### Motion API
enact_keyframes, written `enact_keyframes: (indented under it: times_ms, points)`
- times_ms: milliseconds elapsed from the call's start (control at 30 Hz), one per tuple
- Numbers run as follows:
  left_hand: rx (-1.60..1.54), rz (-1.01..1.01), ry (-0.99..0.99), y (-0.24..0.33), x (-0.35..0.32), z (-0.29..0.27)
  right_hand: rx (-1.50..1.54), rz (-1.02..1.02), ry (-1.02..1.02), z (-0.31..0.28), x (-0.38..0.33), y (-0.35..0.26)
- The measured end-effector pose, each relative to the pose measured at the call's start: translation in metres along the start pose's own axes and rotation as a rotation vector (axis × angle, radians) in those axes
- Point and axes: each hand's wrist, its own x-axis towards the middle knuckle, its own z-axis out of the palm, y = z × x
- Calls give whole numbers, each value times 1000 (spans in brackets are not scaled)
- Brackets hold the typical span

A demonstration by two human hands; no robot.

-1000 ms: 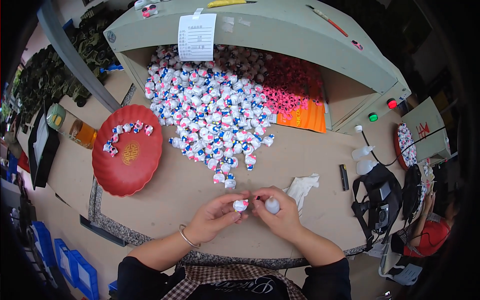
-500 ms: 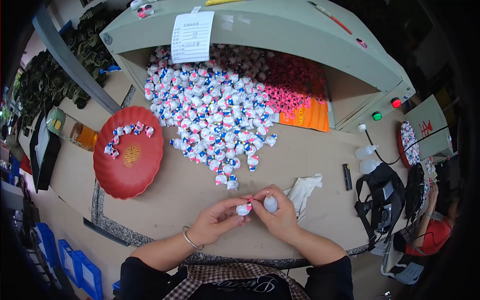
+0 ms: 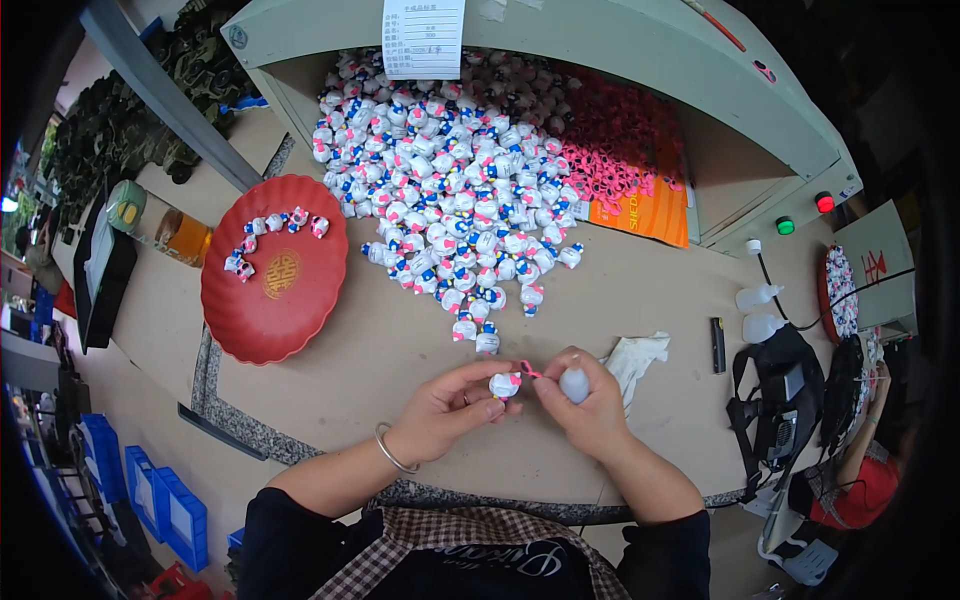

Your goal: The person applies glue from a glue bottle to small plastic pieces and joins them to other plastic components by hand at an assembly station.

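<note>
My left hand is closed, pinching a small white figurine with pink parts between thumb and fingers. Close by, my right hand holds a small pink plastic piece, shaped like eyeglasses, at its thumb and fingertips. Tucked in the same hand is a small translucent squeeze bottle, nozzle up. The pink piece is just right of the figurine's top; whether they touch I cannot tell. Beyond my hands lies a large heap of similar white figurines, with blue and pink parts.
A red scalloped plate at the left carries several figurines. Pink pieces are heaped on an orange sheet under the grey-green shelf. A white cloth, a black lighter-like stick and a black bag lie at the right.
The whole view has shifted, so the table appears higher and further right. My right hand has drawn the pink piece slightly away from the figurine, which stays in my left hand.
</note>
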Motion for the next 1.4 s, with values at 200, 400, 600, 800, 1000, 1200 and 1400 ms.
enact_keyframes:
  times_ms: [200, 400, 600, 800, 1000, 1200, 1400]
  points:
    - [96, 57, 47, -6, 0, -4, 431, 464, -249, -6, 1, -13]
    - [156, 73, 41, -9, 2, -7, 193, 403, -254, 0, 7, -7]
    - [200, 28, 90, -7, 4, -7, -5, 364, -179, 8, 4, -12]
    - [132, -18, 99, -4, 4, -4, 118, 299, -46, 13, 0, -9]
    - [117, -28, 108, -5, 5, -3, 97, 238, -71, 16, -2, 6]
    - [32, 107, 98, -5, 6, -6, 142, 169, -85, 19, 1, 6]
    - [-606, 420, 367, 32, 8, -34, 366, 352, 20, 16, 3, 15]
